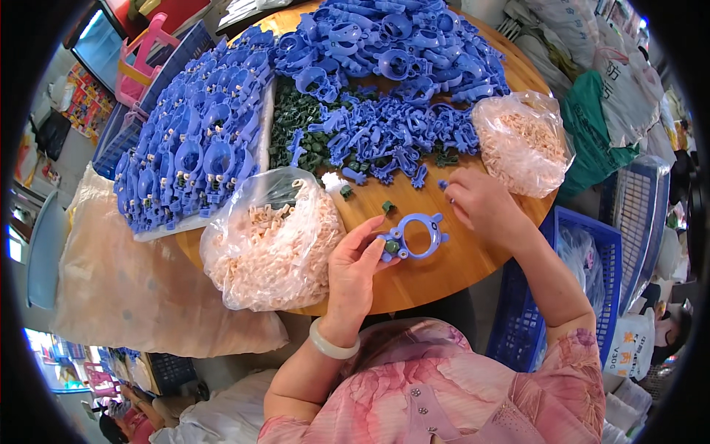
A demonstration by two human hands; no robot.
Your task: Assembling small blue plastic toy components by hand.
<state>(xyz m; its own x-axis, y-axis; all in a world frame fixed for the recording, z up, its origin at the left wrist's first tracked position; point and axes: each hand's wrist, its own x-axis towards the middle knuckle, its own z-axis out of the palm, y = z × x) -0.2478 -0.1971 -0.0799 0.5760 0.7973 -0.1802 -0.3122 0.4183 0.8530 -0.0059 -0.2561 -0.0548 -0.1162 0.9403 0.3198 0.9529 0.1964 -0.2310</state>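
Near the front edge of the round wooden counter [444,274], the left hand [353,275] holds a blue ring-shaped plastic part [416,237] just above the wood, thumb and fingers closed on its left end, where a small dark green plastic piece [392,246] sits against the thumb. A pale bangle [333,345] circles that wrist. Just right of the ring, the right hand [482,206] rests with its fingers curled down toward the counter at the near fringe of a spread of small blue plastic pieces [399,140]; a tiny blue bit shows at its fingertips, but whether it is pinched cannot be told. Left of the hands lies a clear plastic bag of small cream-coloured plastic pieces [270,248], open at the top. A second clear bag of the same cream pieces [521,140] lies at the right edge. Farther back, a heap of larger blue ring-shaped parts [399,44] covers the far side, dark green pieces [296,126] lie in a patch near the middle, and a board stacked with assembled blue parts [196,148] sits at the far left. A blue plastic crate [584,244] stands right of the counter.
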